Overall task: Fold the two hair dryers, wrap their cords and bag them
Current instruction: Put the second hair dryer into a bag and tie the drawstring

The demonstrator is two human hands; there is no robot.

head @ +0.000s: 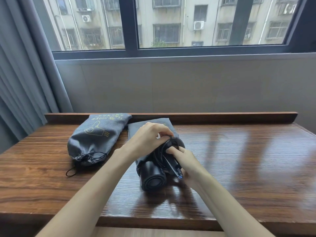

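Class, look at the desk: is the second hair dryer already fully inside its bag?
No. The black hair dryer still sticks out of the second bag, with both hands on its wrapped cord.

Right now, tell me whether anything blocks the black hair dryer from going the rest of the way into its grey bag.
Nothing visible does. The black hair dryer is already partly inside the second grey bag, nozzle end sticking out. The left hand and right hand are pressing the wrapped cord against it at the bag's mouth.
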